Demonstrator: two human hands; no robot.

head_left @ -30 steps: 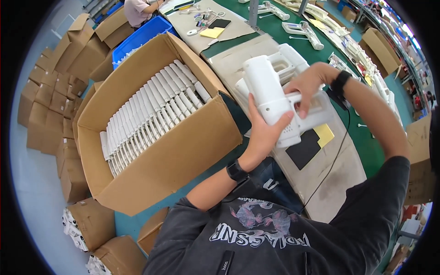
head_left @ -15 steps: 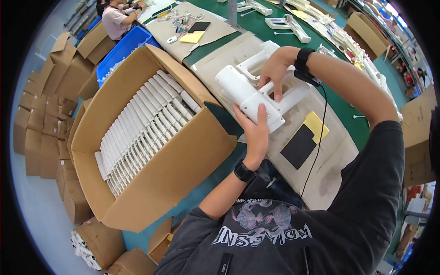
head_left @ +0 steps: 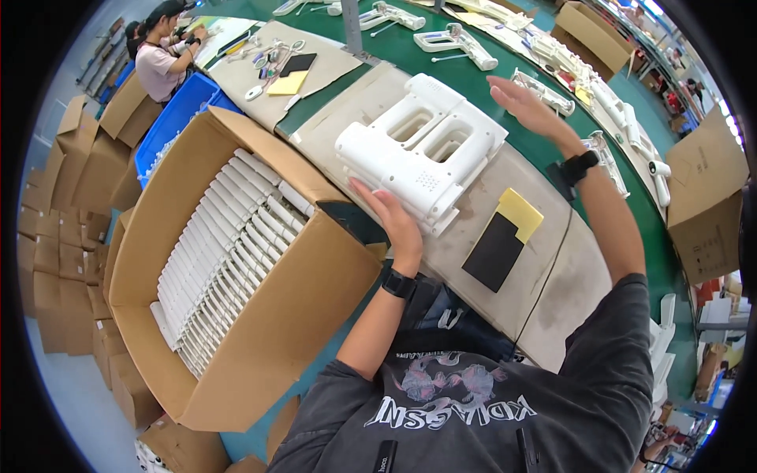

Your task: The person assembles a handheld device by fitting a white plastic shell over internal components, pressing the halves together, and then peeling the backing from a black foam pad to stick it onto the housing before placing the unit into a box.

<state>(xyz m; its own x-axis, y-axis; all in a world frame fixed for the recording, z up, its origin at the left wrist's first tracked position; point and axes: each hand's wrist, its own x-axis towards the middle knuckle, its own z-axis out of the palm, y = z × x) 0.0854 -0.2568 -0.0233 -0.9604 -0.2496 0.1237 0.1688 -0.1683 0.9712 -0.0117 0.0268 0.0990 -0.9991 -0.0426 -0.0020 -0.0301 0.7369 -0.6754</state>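
Observation:
White plastic shells with long oval openings lie close together as a block on the cardboard-covered bench. How many shells make up the block I cannot tell. My left hand lies flat along the block's near left end, fingers stretched out and touching or almost touching it. Off the block's far right side, my right hand is raised with its fingers straight and nothing in it. Each wrist wears a black band, and a thin black cable runs from the right one.
Left of the bench stands a big open carton holding rows of white parts. A black pad and yellow paper lie beside the block. White frames rest on the green surface behind. A co-worker sits far left.
My right hand has let go of the white shell and moved away to the right, opening. The shells now sit squared together, and my left hand has slid to their near left end.

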